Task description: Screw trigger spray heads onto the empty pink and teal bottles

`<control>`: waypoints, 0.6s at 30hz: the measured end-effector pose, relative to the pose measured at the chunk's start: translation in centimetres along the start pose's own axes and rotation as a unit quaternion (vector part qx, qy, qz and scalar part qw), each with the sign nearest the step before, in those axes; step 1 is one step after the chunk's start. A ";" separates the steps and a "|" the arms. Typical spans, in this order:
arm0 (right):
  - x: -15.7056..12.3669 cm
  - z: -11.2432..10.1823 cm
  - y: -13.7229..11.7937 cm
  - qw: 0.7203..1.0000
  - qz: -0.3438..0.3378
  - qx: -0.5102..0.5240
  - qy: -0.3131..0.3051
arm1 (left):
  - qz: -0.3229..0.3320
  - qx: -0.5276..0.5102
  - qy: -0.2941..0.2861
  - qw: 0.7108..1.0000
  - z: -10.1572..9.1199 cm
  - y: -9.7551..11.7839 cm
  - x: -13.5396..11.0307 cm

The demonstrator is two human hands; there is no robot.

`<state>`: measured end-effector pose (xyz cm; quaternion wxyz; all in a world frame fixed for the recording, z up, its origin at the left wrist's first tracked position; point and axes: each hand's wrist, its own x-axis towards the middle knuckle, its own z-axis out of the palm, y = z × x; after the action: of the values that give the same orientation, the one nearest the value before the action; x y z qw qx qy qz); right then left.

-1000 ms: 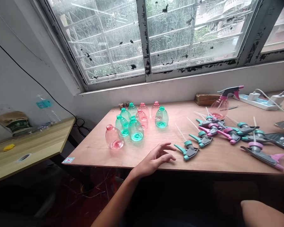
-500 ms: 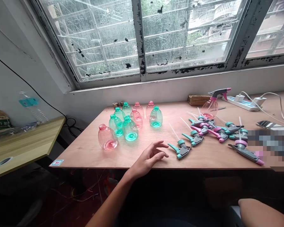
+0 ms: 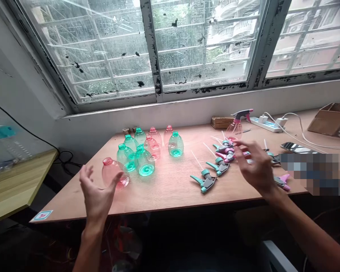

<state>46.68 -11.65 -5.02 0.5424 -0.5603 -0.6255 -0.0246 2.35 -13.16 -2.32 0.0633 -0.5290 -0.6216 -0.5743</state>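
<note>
Left grip (image 3: 98, 198) curves before the nearest pink bottle (image 3: 108, 174), perhaps touching.

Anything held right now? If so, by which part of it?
Nothing appears held: left hand open by the front pink bottle, right hand open over the trigger sprayer heads. Contact cannot be told.

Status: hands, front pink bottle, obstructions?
Left hand open at front rounded translucent pink plastic bottle, contact unclear. Right hand open near gray-and-pink plastic spray heads. Pink bottle standing, no sprayer fitted. Possible obstruction: rounded green plastic bottles alongside.
</note>
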 end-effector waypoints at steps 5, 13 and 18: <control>1.9 1.0 6.9 0.957 -0.052 -0.241 -0.151 | -0.101 -0.005 -0.060 0.993 0.6 -2.8 0.4; 0.8 -0.9 9.5 0.912 -0.001 -0.322 -0.252 | -0.119 0.029 -0.131 0.984 -2.0 -1.9 -4.9; 2.0 -1.2 7.9 0.934 0.009 -0.306 -0.183 | -0.048 0.121 -0.167 0.977 -1.0 -1.4 -8.2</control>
<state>53.62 -8.08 -7.66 0.2211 -0.6994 -0.6712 -0.1073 4.33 -18.43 -8.51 -0.0062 -0.5755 -0.7129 -0.4007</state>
